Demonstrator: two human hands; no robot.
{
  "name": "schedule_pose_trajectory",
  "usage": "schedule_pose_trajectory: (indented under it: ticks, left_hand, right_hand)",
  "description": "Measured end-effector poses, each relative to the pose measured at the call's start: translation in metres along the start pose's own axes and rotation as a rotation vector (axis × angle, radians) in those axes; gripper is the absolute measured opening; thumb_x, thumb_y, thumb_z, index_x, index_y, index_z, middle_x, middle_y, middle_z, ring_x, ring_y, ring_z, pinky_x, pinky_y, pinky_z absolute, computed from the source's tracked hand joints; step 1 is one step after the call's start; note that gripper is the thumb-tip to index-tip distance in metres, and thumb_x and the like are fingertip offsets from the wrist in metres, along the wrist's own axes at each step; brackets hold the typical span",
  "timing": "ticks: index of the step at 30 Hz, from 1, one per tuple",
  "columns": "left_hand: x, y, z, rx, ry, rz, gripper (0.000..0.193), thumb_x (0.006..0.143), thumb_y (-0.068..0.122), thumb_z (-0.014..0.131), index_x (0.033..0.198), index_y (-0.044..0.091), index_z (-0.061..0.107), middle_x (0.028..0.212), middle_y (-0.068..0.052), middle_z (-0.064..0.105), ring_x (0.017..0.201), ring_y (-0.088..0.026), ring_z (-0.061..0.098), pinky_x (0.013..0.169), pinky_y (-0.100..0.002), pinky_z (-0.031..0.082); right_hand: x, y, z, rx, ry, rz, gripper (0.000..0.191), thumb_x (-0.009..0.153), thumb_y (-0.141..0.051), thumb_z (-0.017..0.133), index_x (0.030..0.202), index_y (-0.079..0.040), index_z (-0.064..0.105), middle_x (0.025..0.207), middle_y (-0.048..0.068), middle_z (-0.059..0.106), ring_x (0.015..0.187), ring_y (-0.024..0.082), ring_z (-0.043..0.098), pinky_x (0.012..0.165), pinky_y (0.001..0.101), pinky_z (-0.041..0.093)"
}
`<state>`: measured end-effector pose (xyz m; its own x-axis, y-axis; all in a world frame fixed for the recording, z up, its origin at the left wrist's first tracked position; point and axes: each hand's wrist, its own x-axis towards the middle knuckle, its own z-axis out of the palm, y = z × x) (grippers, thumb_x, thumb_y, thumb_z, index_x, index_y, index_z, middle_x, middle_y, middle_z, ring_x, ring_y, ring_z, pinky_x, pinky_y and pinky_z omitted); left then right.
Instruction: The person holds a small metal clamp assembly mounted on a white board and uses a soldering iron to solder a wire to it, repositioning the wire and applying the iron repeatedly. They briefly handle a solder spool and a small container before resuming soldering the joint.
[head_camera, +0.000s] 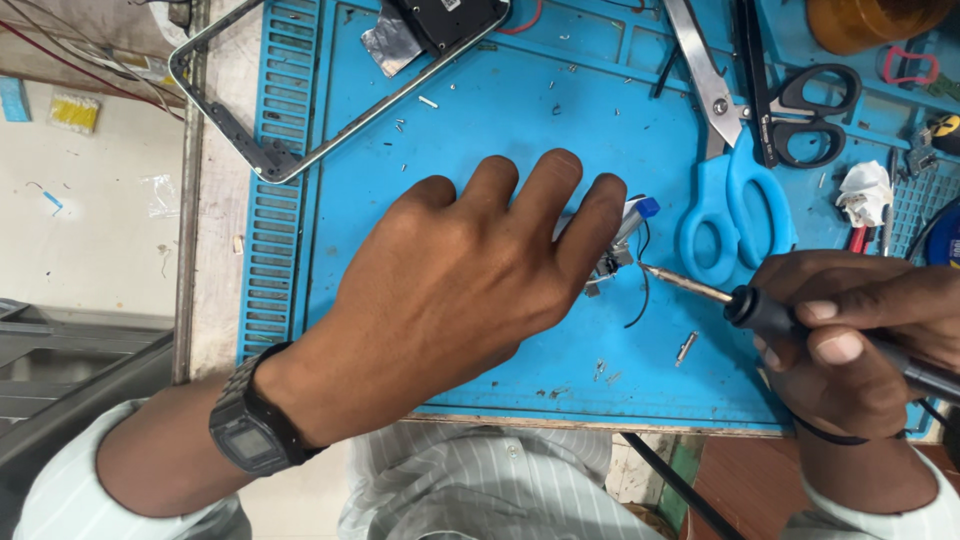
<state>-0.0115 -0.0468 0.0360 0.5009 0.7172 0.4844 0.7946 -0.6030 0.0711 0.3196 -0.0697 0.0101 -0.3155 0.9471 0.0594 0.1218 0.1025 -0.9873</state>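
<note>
My left hand (450, 290) lies palm down on the blue work mat (480, 130), its fingertips pressing a small metal part with a blue end and thin black wires (628, 240). My right hand (850, 340) grips a black-handled soldering iron (760, 310). The iron's metal tip touches the small part from the right. A black digital watch sits on my left wrist. Most of the small part is hidden under my fingers.
Blue-handled scissors (735, 200) and black-handled scissors (815, 115) lie at the upper right. A silver phone frame (290, 150) and a dark phone body (445, 20) rest at the upper left. Small screws and metal bits dot the mat. An orange roll (870, 20) sits at top right.
</note>
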Motion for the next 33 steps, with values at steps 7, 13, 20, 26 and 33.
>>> schedule_pose_trajectory:
  ticks: [7,13,20,26,33]
  left_hand:
    - [0.002,0.0,-0.007,0.133,0.055,0.002,0.016,0.098,0.024,0.065,0.105,0.011,0.07,0.079,0.0,0.05,0.061,-0.012,0.049,0.043,-0.025,0.033]
    - [0.006,0.0,-0.013,0.279,-0.017,0.042,0.009,0.097,0.024,0.065,0.095,0.016,0.067,0.075,0.002,0.041,0.059,-0.01,0.045,0.047,-0.025,0.03]
    - [0.015,0.008,-0.025,0.418,-0.099,0.164,0.023,0.098,0.018,0.063,0.075,0.015,0.057,0.07,0.005,0.033,0.06,-0.008,0.04,0.05,-0.025,0.028]
    - [0.013,0.002,-0.026,0.179,-0.189,0.149,0.012,0.079,0.016,0.07,0.075,0.01,0.06,0.072,-0.001,0.05,0.063,-0.014,0.055,0.047,-0.029,0.038]
    - [0.021,-0.021,-0.023,-0.064,-0.171,0.078,0.019,0.072,0.008,0.077,0.085,0.005,0.064,0.085,-0.012,0.067,0.074,-0.029,0.07,0.056,-0.04,0.054]
  right_hand:
    - [0.008,-0.005,0.019,0.046,0.128,-0.158,0.02,0.094,-0.017,0.071,0.099,-0.003,0.057,0.062,0.005,0.059,0.054,0.013,0.053,0.046,0.0262,0.047]
    - [0.006,-0.011,0.016,-0.094,0.083,-0.112,0.022,0.096,-0.004,0.076,0.112,-0.001,0.061,0.079,0.014,0.066,0.061,0.013,0.062,0.056,0.0251,0.05]
    - [0.005,-0.003,0.011,0.07,0.177,-0.145,0.025,0.089,-0.012,0.076,0.108,-0.005,0.061,0.076,0.009,0.061,0.055,0.01,0.056,0.054,0.024,0.051]
    - [-0.013,0.031,-0.033,0.448,0.302,-0.187,0.021,0.109,-0.021,0.063,0.094,-0.009,0.056,0.066,-0.004,0.047,0.061,0.01,0.044,0.062,0.0277,0.038]
    - [-0.011,0.049,-0.037,0.462,0.427,-0.235,0.017,0.11,-0.021,0.057,0.119,-0.006,0.056,0.067,-0.001,0.043,0.06,0.014,0.041,0.056,0.0254,0.032]
